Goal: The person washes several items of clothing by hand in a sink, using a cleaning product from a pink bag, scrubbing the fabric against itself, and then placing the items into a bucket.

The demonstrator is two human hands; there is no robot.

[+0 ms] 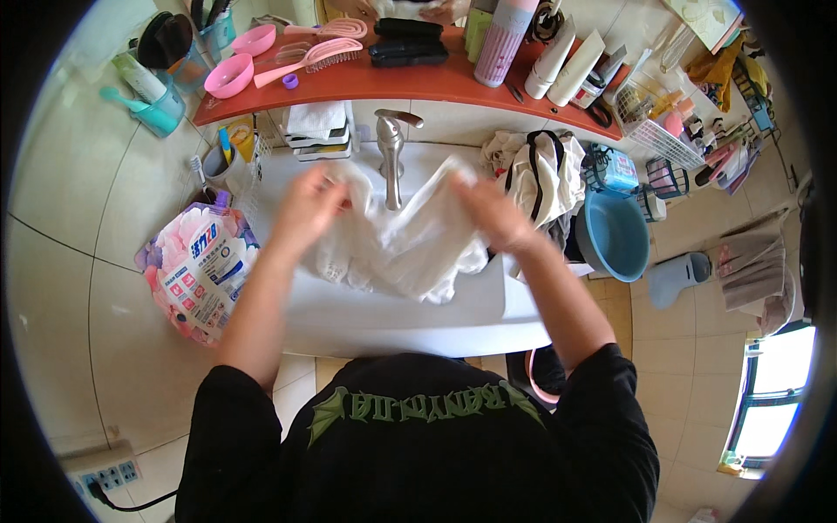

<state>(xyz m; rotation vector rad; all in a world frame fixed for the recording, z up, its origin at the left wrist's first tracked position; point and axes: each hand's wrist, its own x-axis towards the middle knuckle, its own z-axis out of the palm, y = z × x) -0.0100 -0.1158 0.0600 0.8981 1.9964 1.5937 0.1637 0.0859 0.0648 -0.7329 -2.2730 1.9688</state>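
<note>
A long white sink (418,336) fills the middle, and a person in a black T-shirt (462,466) stands right in front of it. Behind the sink is a red shelf (349,94) with lots of things on it. The white cloth (405,253) is over the sink, held up by its two top sides. It sags in the middle, below the end of the tap. I can't tell if its bottom edge touches the sink. At the right end of the sink is a heap of clothes (558,174), and one cream piece in it has a black band. A flowery plastic pouch (205,270) stands at the left end. A round blue basin (615,234) sits just to the right of the heap.

The left hand (318,205) grips one side of the cloth, and the right hand (493,212) grips the other side. Both hands look a bit blurry. The silver tap (391,161) stands at the back of the sink, between the hands. Up on the shelf are a pink and white bottle (507,39), a pink hairbrush (309,61), a small pink bowl (229,77) and a tiny purple ring (290,81).
</note>
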